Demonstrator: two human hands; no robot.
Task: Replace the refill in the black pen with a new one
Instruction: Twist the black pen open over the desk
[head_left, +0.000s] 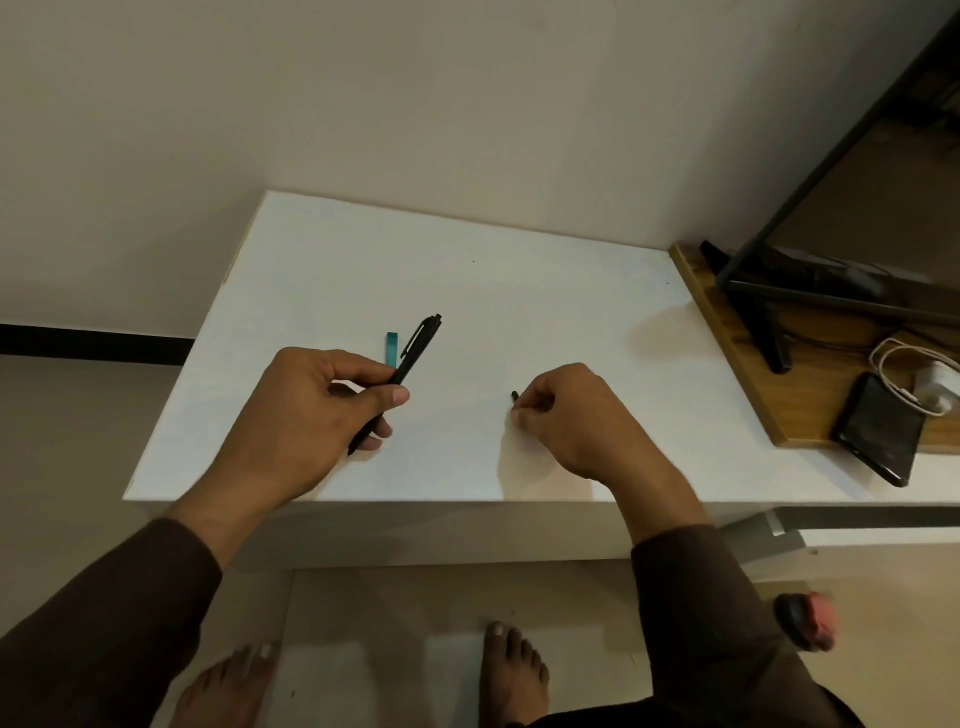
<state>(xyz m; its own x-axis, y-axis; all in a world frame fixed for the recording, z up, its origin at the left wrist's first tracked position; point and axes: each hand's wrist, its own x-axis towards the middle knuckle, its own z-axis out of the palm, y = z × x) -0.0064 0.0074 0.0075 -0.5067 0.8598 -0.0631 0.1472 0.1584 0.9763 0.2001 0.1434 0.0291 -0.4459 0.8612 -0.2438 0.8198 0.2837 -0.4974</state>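
My left hand (317, 405) grips the black pen (410, 358) around its middle, above the white table (519, 291). The clip end points up and to the right; the lower end pokes out below my fingers. Just behind the pen lies a small teal piece (392, 347) on the table. My right hand (566, 415) rests on the table to the right, fingers pinched on a small dark part (515, 396) whose end sticks out at the fingertips. What that part is cannot be made out.
A wooden board (727, 332) at the right carries a black stand (769, 291), a dark phone (880, 434) and a white charger with cable (930, 384). The table stands in a wall corner. My bare feet are below the near edge.
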